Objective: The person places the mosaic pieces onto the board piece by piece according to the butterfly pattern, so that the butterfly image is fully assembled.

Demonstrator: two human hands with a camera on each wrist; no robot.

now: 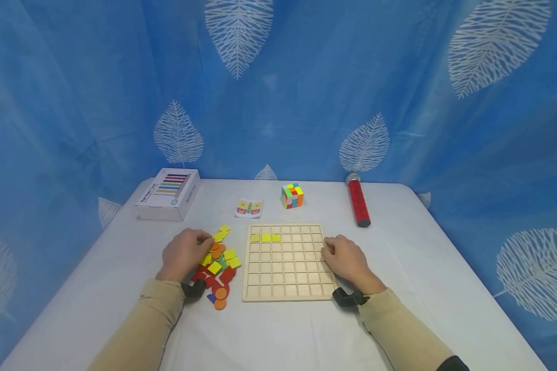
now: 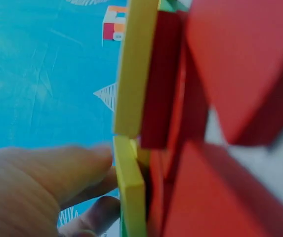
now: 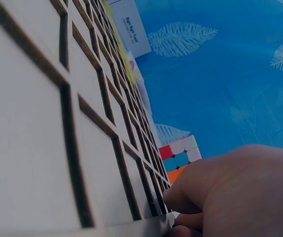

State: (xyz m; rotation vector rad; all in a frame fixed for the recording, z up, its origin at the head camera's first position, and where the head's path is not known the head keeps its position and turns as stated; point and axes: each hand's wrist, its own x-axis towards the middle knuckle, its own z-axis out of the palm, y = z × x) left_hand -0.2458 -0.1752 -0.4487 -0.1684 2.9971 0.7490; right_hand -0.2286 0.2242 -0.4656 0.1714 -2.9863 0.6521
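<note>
My left hand [image 1: 185, 252] is over a heap of flat coloured wooden pieces left of the board. In the left wrist view, the fingertips [image 2: 99, 160] reach a yellow tile [image 2: 131, 192]; no piece is clearly held. Yellow squares [image 1: 215, 267], orange discs [image 1: 220, 293] and red pieces [image 1: 227, 275] overlap in the heap. A pale wooden grid board [image 1: 278, 299] lies flat at the centre, with three yellow tiles [image 1: 266, 237] in a row near its top left. My right hand [image 1: 348, 259] grips the board's right edge between thumb and fingers.
Behind the board lie a butterfly pattern card [image 1: 248, 208] and a colourful puzzle cube [image 1: 292, 196]. At the back left is a white box [image 1: 169, 196]; at the back right, a red glittery stick with a silver head [image 1: 358, 201]. A blue leaf-print curtain [image 1: 297, 103] hangs behind.
</note>
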